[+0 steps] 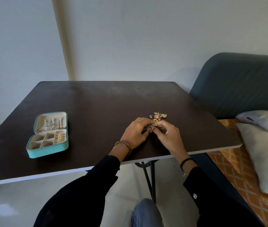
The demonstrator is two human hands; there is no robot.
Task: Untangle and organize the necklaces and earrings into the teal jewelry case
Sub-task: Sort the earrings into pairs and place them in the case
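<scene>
A small heap of gold and silver jewelry (158,116) lies on the dark table (97,102), right of centre. Just in front of it my left hand (135,133) and my right hand (167,135) meet, both pinching a small gold earring (150,128) between their fingertips. The teal jewelry case (48,150) lies open at the left of the table. Silver necklaces hang in its lid (52,122), and gold pieces sit in its right compartment (60,138). The other compartments look bare.
A dark blue sofa (237,86) with grey cushions (264,154) and an orange patterned cover stands right of the table. The table's front edge runs just under my wrists. My knee shows below the table.
</scene>
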